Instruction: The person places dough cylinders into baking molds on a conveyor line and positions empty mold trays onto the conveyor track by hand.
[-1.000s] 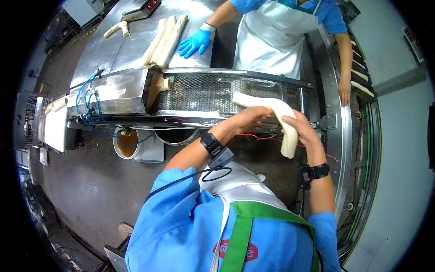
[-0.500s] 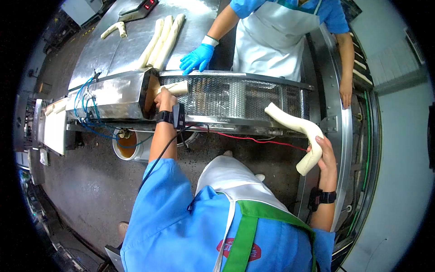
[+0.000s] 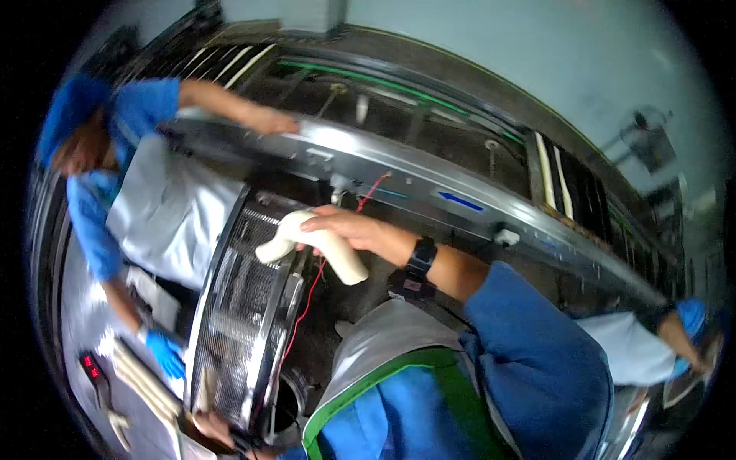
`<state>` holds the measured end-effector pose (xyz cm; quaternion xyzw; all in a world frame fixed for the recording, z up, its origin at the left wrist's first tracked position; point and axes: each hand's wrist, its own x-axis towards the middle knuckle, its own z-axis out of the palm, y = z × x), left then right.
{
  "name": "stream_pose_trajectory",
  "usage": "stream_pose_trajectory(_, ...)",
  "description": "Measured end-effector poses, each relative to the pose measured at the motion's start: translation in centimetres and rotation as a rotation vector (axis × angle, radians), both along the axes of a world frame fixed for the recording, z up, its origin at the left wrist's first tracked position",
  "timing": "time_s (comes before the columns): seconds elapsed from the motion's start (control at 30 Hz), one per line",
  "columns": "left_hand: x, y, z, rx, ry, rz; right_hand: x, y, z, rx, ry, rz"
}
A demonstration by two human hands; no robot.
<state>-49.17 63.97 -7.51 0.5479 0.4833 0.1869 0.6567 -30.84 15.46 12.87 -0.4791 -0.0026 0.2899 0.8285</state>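
My right hand (image 3: 345,226) grips a thick, pale dough roll (image 3: 333,249) near its middle; the roll bends over and both its ends hang down beside the mesh conveyor (image 3: 238,314). At the lower left, my left hand (image 3: 213,426) is at the conveyor's end, by a second pale roll (image 3: 205,389) lying on the mesh. Its fingers are partly hidden and blurred, so its hold on that roll is unclear.
A co-worker in a white apron (image 3: 172,207) stands across the conveyor, a blue-gloved hand (image 3: 165,354) near its edge. Several rolls (image 3: 146,383) lie on the metal table. A long steel rail (image 3: 414,172) runs behind; another person (image 3: 629,345) is at right.
The view has swung to the right. My left hand left the bent roll and reached the conveyor's end, where a roll lies further out on the mesh. My right hand kept the bent roll.
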Motion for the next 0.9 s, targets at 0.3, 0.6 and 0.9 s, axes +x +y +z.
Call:
stream_pose_trajectory(0.3, 6.2, -5.6, 8.5, -0.056, -0.095, -0.238, -1.4, -4.0, 4.0, 0.003, -0.043, -0.172)
stream_pose_trajectory(0.6, 12.3, -14.6, 16.3, -0.135, -0.205, -0.475, -3.2, -12.5, 5.4, 0.005, -0.150, -0.310)
stream_pose_trajectory(0.9, 14.9, -22.4, 22.2, -0.199, -0.287, -0.632, -6.1, -28.7, 14.0, -0.388, -0.300, -0.893)
